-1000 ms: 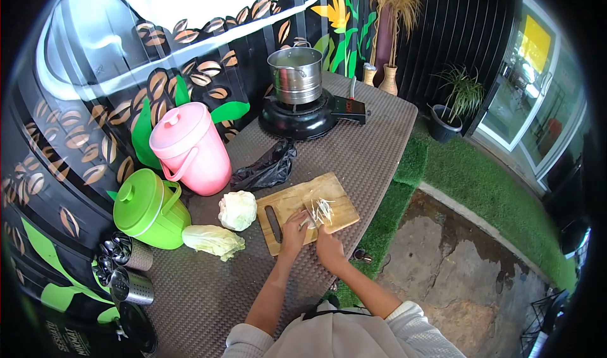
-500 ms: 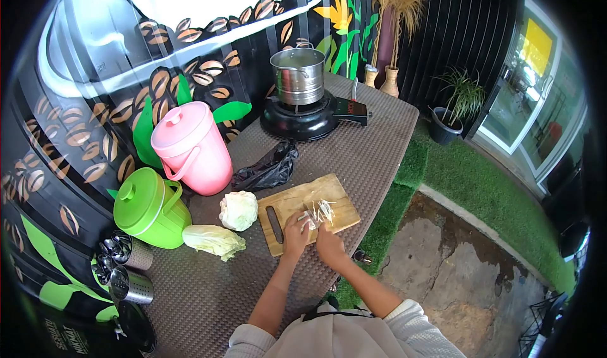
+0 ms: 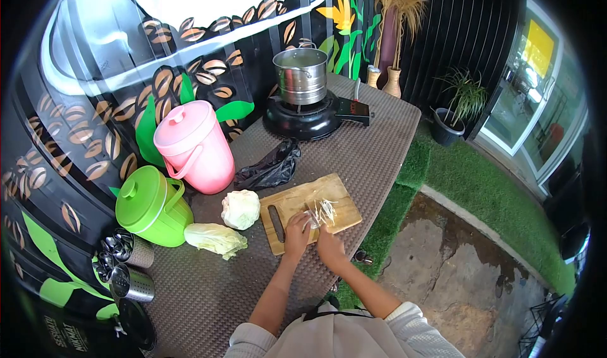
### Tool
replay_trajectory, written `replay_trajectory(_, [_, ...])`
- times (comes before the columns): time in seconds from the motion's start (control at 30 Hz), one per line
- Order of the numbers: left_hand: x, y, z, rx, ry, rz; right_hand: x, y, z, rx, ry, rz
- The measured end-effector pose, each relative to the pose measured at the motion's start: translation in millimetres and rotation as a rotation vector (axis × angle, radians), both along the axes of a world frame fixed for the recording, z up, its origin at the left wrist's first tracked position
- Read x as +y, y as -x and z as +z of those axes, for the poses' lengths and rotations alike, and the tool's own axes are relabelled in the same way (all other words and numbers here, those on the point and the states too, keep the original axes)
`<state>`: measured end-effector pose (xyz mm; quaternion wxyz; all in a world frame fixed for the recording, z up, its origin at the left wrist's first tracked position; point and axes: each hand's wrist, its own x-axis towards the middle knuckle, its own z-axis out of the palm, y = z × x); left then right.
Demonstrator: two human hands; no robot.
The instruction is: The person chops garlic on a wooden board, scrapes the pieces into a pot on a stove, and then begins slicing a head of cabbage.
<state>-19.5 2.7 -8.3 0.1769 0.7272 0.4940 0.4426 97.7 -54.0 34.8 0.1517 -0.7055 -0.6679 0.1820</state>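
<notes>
A: Anything different from a second ago?

B: Barely, just a nudge in the view. I'd guess the slicing's hardly further along.

A: Left to right?

B: Wall lettering (image 3: 68,336) says NIKMAT, I think; top word's mush. Left hand (image 3: 296,233) is bunched by the knife (image 3: 315,218) on the chopping board (image 3: 289,200), can't tell if it's clamping anything. Pale shreds (image 3: 326,211) just beyond. Right hand (image 3: 331,247) looks wrapped round the knife's handle. Red lettering (image 3: 358,109) on the stove (image 3: 301,124): unreadable.

Cutting bd (image 3: 292,206) tan, shreds (image 3: 326,211) whitish, tbl (image 3: 208,295) brn weave.
</notes>
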Motion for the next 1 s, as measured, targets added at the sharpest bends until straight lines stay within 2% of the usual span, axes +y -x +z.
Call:
replay_trajectory(0.17, [-0.5, 0.0, -1.2, -0.012, -0.013, 0.010, 13.3, 4.6, -21.9, -0.010, -0.018, -0.008])
replay_trajectory(0.33, [1.9, 0.0, -1.2, -0.023, -0.007, 0.011, 23.2, -6.8, 5.9, -0.032, -0.021, 0.064])
replay_trajectory(0.43, [-0.9, -0.2, 2.2, -0.049, 0.000, 0.047, 5.0, -3.1, -1.6, -0.060, -0.063, 0.094])
replay_trajectory(0.5, [-5.5, -2.2, 4.1, -0.059, 0.017, 0.067, -7.0, 4.3, -12.8, -0.023, 0.004, -0.040])
replay_trajectory(0.63, [-4.3, 0.7, 3.7, -0.064, 0.012, 0.033, 5.0, 4.3, -11.6, -0.025, 0.033, -0.035])
replay_trajectory(0.8, [-3.2, -0.8, 4.4, -0.093, 0.042, 0.035, 31.2, -15.6, 6.6, -0.045, 0.010, 0.158])
replay_trajectory(1.0, [-2.3, -7.3, 3.3, -0.115, 0.052, 0.128, 10.8, -5.1, 10.0, -0.025, 0.081, 0.064])
